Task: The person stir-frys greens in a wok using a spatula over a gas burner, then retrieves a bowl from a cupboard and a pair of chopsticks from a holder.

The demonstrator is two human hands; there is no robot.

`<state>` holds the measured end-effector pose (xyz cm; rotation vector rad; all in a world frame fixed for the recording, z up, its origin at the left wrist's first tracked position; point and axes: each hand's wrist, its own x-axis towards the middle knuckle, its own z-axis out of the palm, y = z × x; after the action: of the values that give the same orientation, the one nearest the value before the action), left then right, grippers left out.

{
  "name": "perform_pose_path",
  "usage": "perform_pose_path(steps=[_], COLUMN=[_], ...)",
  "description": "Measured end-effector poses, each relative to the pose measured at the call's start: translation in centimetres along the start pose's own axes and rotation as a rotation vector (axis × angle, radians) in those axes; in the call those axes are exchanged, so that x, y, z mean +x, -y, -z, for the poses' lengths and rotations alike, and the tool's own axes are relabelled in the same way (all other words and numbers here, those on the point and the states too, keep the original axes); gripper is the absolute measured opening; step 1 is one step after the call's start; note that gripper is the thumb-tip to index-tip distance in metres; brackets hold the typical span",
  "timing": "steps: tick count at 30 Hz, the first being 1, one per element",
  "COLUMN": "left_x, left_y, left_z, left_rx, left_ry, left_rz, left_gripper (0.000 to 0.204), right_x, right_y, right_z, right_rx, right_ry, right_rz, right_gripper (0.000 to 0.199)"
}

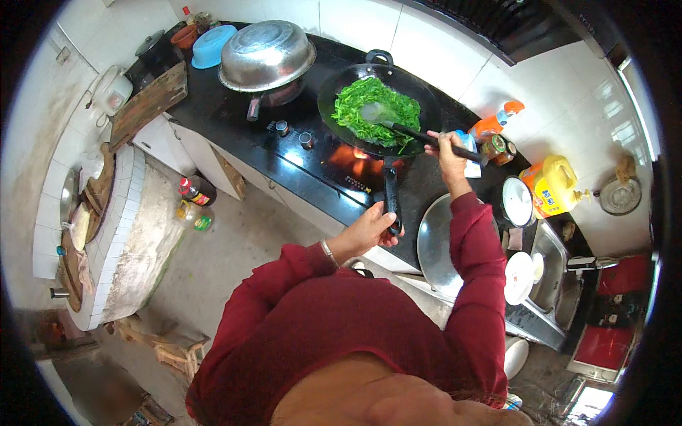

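Observation:
A black wok full of chopped leafy greens sits over the right burner, with an orange flame glow at its near side. My left hand is closed around the wok's black handle, which points toward me. In my right hand is the dark handle of a spatula. Its metal head lies among the greens, partly veiled by steam. Two control knobs stand on the black stove top left of the wok.
A large upturned metal basin covers a pan on the left burner; a blue basin stands beyond it. Right of the wok are a spray bottle, jars, a yellow jug and a big metal lid. The sink is farther right.

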<state>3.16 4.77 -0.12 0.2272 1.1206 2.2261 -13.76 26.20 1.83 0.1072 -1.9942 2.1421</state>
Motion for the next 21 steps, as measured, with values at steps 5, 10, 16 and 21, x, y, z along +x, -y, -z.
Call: perform_pose_path(steps=[5, 10, 16, 21], left_x=[0.0, 0.1, 0.5, 0.4], left_y=[0.0, 0.1, 0.6, 0.9], left_z=[-0.1, 0.4, 0.8, 0.8], left_rx=[-0.036, -0.039, -0.09, -0.1], left_ry=[-0.024, 0.001, 0.008, 0.03], left_rz=[0.027, 0.025, 0.022, -0.017], left_gripper=[0.019, 0.019, 0.02, 0.022], right_x=[0.7, -0.3, 1.0, 5.0], right_y=[0.1, 3.7, 15.9, 21.7], right_z=[0.5, -0.8, -3.1, -5.7], right_rx=[-0.059, -0.015, -0.477, -0.876], right_ry=[-0.051, 0.038, 0.102, 0.286], right_rz=[0.122, -0.049, 0.074, 0.07], right_gripper=[0.02, 0.02, 0.024, 0.033])
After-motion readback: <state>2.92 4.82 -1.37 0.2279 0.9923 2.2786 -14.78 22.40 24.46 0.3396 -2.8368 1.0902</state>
